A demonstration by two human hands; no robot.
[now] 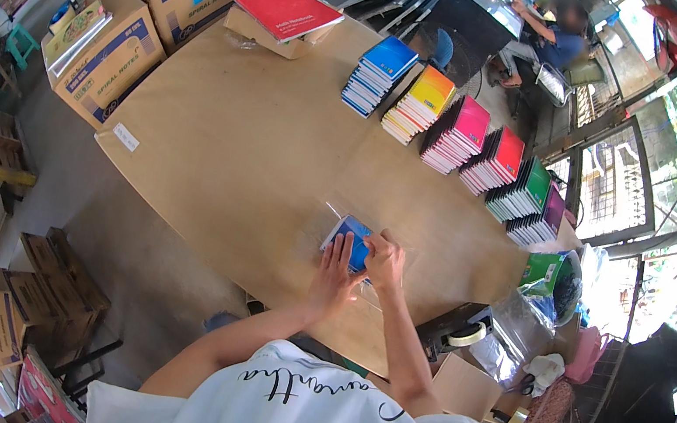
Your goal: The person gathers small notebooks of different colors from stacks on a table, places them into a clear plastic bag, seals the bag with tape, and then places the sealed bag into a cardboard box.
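Note:
A small blue notebook [357, 252] lies on the brown table close in front of me, with clear plastic film [321, 223] spread around it. My left hand [335, 275] rests flat across its left part, fingers stretched out. Over the notebook's right side my right hand [385, 263] is closed, fingers curled in; what they grip, if anything, is hidden.
Along the far right edge stand stacks of notebooks: blue [377, 78], yellow [419, 106], pink [455, 134], red [493, 161], green [520, 192] and purple [539, 219]. Cardboard boxes [115, 57] stand far left. A tape roll [467, 335] sits at the right. Another person [551, 41] sits beyond.

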